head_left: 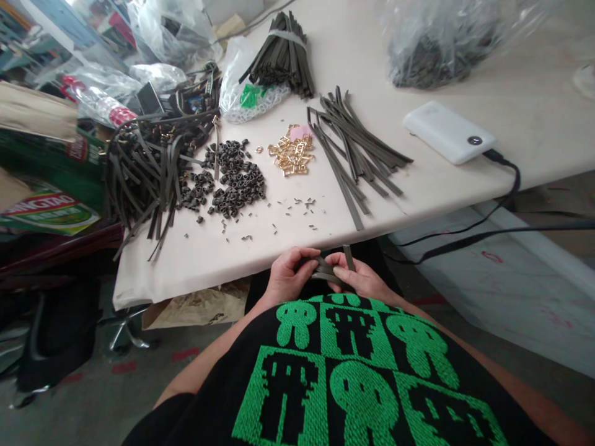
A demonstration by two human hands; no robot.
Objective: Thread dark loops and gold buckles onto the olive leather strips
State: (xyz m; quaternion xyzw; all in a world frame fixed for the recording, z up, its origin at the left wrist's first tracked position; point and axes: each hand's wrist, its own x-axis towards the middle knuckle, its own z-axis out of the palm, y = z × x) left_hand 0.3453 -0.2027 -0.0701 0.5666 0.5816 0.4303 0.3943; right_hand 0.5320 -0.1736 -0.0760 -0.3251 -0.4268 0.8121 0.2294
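Observation:
My left hand and my right hand meet just below the table's front edge, above my lap. Both are closed on a dark grey strap that runs between them; one end sticks up past my right fingers. On the table lie a fan of loose dark straps, a pile of small dark loops, a little heap of gold metal buckles and a tangled mass of finished straps at the left.
A tied bundle of straps and a plastic bag with white chain lie at the back. A white power bank with a black cable sits right. A clear bag of dark parts is far right. Boxes crowd the left.

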